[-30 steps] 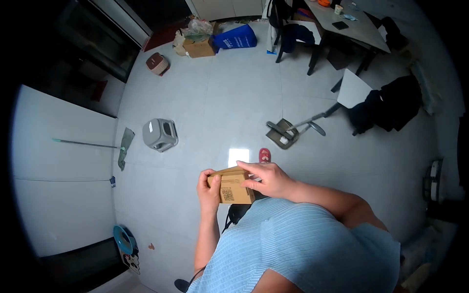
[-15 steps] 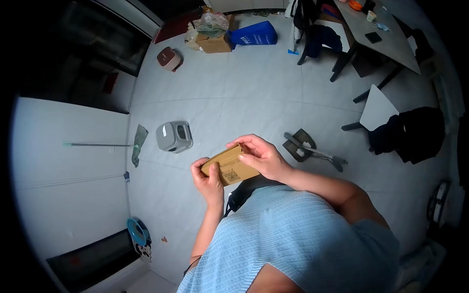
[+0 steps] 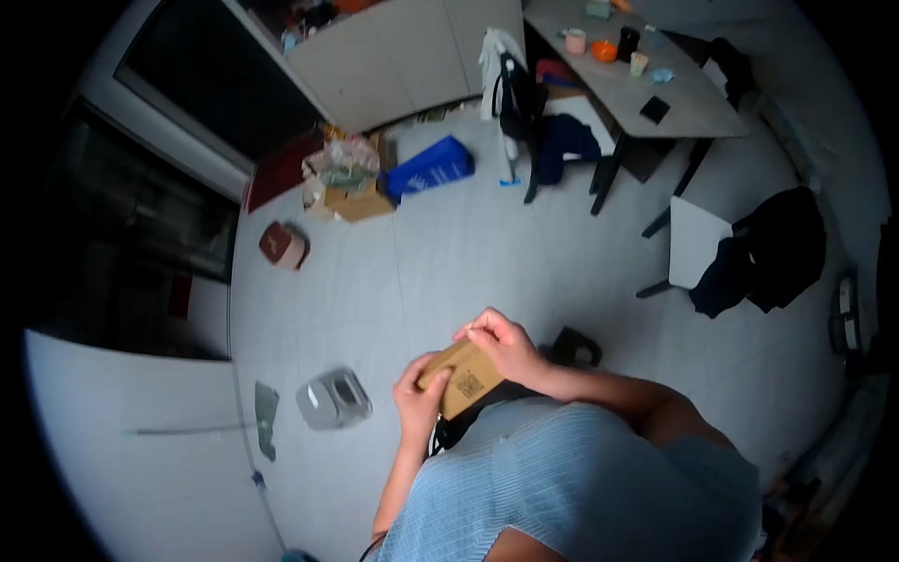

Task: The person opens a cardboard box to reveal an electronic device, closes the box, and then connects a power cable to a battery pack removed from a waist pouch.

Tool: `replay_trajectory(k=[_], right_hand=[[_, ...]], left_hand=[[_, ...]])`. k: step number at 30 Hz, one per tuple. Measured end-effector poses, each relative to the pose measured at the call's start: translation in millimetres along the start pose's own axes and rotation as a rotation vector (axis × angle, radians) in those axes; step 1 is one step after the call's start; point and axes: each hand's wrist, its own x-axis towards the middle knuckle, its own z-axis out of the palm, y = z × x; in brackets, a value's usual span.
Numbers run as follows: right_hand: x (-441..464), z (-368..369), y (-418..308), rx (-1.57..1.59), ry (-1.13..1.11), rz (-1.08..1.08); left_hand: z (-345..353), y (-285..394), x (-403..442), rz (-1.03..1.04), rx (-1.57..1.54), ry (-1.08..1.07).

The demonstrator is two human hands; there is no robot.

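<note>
A small brown cardboard box (image 3: 459,389) with a printed QR code is held in front of my light blue knit top. My left hand (image 3: 419,391) grips its left end, thumb on the printed face. At the upper right edge of the box, my right hand (image 3: 508,348) is closed with thumb and fingertips pinched together. Whether a flap is between those fingertips is too blurred to tell.
A grey plastic bin-like container (image 3: 323,405) stands on the tiled floor, with a brown-lidded bin (image 3: 281,245) farther off. Beyond are a blue bag (image 3: 433,170) and a carton (image 3: 361,202). A table (image 3: 599,84) and clothes-draped chair (image 3: 698,242) stand right.
The view has tilted up and turned, so the floor objects sit lower. My right hand's fingers have drawn together into a pinch at the box's edge; my left hand keeps its hold.
</note>
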Motion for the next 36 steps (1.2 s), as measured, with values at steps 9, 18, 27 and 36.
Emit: replay_trajectory(k=[9,18,27,36], right_hand=[[161.6,17.5,10.6,-0.333,0.014,0.063],[255.4,-46.3,7.3,-0.291,0.439,0.114],[393.4,-195.2,8.4,-0.23,0.417,-0.04],[491.0,-327.3,-38.4,-0.243,0.566,0.023]], left_hand=[[-38.2,-10.1,176.6,0.183,0.025,-0.148],[15.4,-9.3,319.2,0.087,-0.049,-0.447],[129.7,1.9,491.4,-0.236,-0.171,-0.907],[219.0,28.6,663.4,-0.128,-0.232,-0.597]])
